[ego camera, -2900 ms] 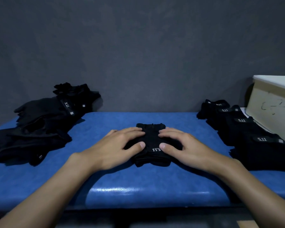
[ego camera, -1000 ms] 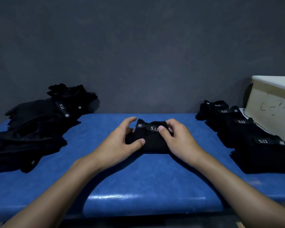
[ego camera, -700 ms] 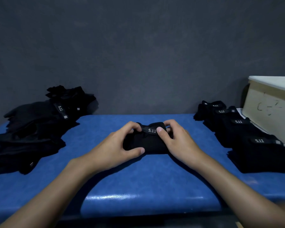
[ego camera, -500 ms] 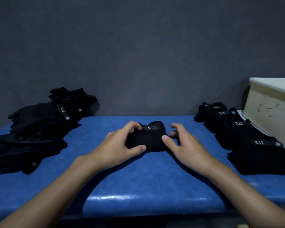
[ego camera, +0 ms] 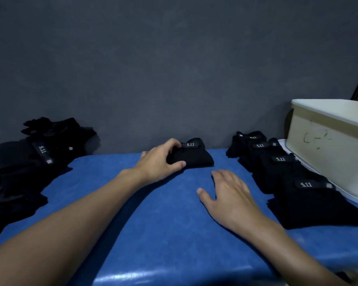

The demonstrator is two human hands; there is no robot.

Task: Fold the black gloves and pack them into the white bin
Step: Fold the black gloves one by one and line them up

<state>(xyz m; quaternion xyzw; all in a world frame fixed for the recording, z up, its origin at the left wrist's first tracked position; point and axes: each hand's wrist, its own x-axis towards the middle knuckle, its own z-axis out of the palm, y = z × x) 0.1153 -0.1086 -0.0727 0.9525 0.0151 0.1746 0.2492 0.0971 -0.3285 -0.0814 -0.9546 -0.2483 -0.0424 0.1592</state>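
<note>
Black fabric, folded small: the left hand (ego camera: 158, 162) grips a glove bundle (ego camera: 194, 156) at the far middle of the blue table (ego camera: 153, 223), thumb and fingers curled round its left end. The right hand (ego camera: 229, 193) lies spread and empty nearer the person. The fold looks finished. Next, the bundle likely goes right, to the row of folded gloves (ego camera: 281, 168) beside the white bin (ego camera: 327, 145), held firmly so it does not spring open. An unfolded pile (ego camera: 25, 166) waits at left.

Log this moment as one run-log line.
left hand grips folded glove | right hand open, holds nothing | folded row beside white bin
</note>
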